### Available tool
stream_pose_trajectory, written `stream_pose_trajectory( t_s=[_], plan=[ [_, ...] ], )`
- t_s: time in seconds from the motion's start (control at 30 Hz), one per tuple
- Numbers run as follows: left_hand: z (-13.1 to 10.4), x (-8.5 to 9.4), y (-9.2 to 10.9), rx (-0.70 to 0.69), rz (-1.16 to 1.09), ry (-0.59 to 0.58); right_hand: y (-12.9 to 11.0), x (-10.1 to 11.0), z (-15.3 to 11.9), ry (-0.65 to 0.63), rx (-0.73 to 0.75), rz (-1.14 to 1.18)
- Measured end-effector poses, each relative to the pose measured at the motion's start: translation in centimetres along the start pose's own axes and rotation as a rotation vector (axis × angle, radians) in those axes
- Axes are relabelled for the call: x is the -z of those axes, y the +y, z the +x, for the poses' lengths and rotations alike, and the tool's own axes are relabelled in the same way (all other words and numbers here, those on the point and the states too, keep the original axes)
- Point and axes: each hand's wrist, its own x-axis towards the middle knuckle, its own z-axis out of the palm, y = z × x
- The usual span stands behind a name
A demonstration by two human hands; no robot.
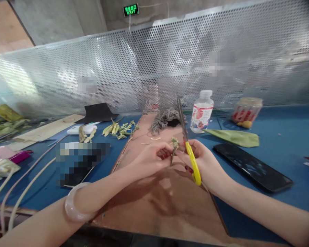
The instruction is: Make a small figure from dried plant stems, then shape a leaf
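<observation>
My left hand [154,157], with a pale bangle [73,206] on its wrist, is closed in a pinch on a small green woven-looking sprig [174,143]. The stem points down below the fingertips. Yellow-handled scissors [192,159] rest in my right hand [208,163], their blades pointing up and away from me. Fingertips of that hand also come close to the sprig; I cannot tell whether they grip it. Both hands are above the brown board [167,209].
Grey yarn [164,120] lies behind my hands. A bottle [202,113], a jar [247,109], a green husk [234,137] and a phone [252,166] are to the right. Leafy pieces [123,129] and a white device [81,129] lie left. Perforated metal panels [113,65] stand behind.
</observation>
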Motion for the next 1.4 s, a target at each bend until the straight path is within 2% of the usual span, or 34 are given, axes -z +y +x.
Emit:
stream_pose_trajectory(
  t_s=[0.13, 0.33, 0.43, 0.6, 0.83, 0.97, 1.1, 1.17, 1.27, 1.4],
  plan=[
    [-0.1, -0.1, 0.2, 0.003, 0.071, 0.057, 0.1, 0.0, 0.0, 0.040, -0.029, -0.048],
    [-0.3, 0.2, 0.1, -0.073, 0.187, 0.015, 0.1, 0.0, -0.1, 0.056, 0.052, -0.126],
    [-0.5, 0.3, 0.4, -0.104, 0.280, 0.018, -0.1, -0.2, -0.2, 0.068, 0.007, -0.123],
    [-0.6, 0.3, 0.8, -0.100, 0.367, 0.125, -0.2, -0.3, -0.2, 0.078, -0.041, -0.089],
    [-0.5, 0.7, 0.0, -0.274, 0.488, 0.108, -0.3, 0.0, -0.2, 0.098, -0.035, -0.032],
    [-0.4, 0.5, 0.0, -0.148, 0.332, 0.174, -0.3, -0.2, -0.2, 0.080, -0.048, -0.031],
    [0.0, 0.6, -0.2, 0.013, 0.037, 0.126, 0.0, -0.1, -0.1, 0.050, -0.016, -0.063],
    [0.2, 0.7, -0.5, 0.069, -0.041, 0.098, 0.2, 0.0, 0.0, 0.030, 0.014, -0.049],
    [0.4, 0.7, -1.1, 0.098, -0.108, 0.100, 0.2, 0.0, 0.1, 0.032, 0.012, -0.037],
    [0.6, 0.6, -1.4, 0.122, -0.200, 0.152, -0.4, -0.1, -0.1, 0.062, -0.060, -0.020]
  ],
)
